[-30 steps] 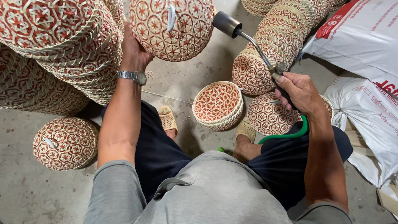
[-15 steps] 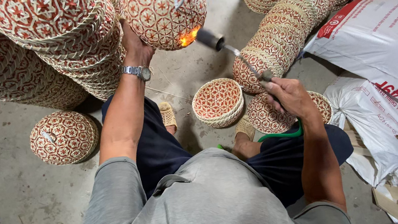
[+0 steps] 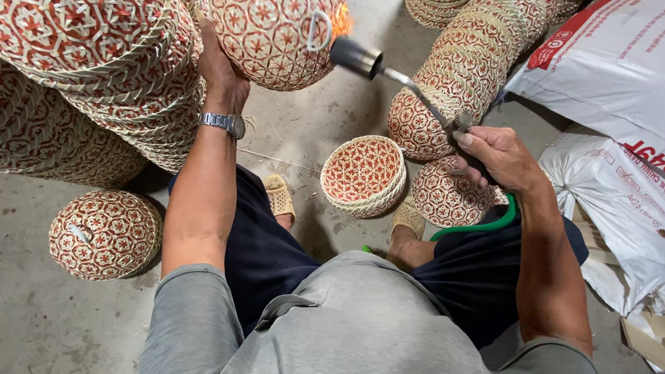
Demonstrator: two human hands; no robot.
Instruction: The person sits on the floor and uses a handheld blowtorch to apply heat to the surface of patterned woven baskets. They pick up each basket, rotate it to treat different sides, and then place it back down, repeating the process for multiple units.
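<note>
Left hand [image 3: 218, 67] grips a round woven basket [image 3: 279, 24], red star pattern on pale cane, raised above the concrete floor [image 3: 24, 360]. Right hand [image 3: 491, 157] closed around a metal gas torch [image 3: 395, 78]; flame licks the basket's side. Green hose [image 3: 481, 226] trails below.

Left hand [image 3: 219, 74] holds woven basket [image 3: 278, 20]; right hand [image 3: 498, 160] aims flaming torch [image 3: 386, 75].

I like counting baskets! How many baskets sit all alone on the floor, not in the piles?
3: a domed one left of the person, an open one between the feet, another under the right hand. Others may be hidden.
</note>
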